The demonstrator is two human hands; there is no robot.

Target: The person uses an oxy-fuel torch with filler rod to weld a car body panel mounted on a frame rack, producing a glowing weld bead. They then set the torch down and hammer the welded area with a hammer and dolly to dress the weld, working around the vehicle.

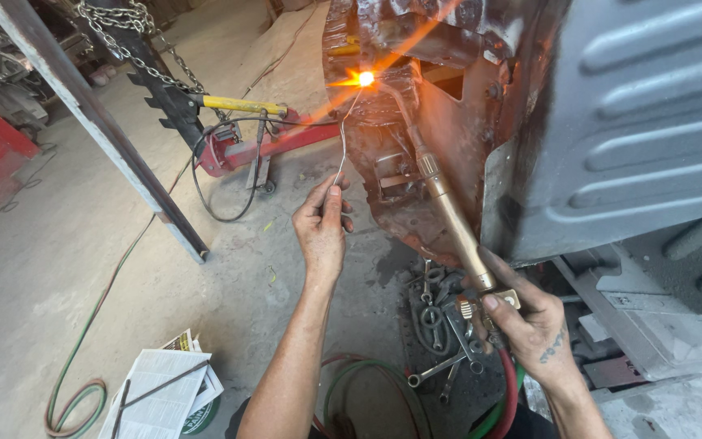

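Below the rusted panel (416, 122), left hand (322, 228) pinches filler rod (345, 134); right hand (530, 321) grips torch (448, 215).

I see my left hand (322, 225) raised ahead of me on a bare, outstretched forearm, its fingers pinched together and pointing up. My right hand (527, 319) sits lower and nearer, fingers curled in a closed grip, thumb on top, wrist bent.

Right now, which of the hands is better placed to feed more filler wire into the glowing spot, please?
Left. The left hand already pinches the filler wire, whose tip meets the glowing spot; the right hand grips the torch.
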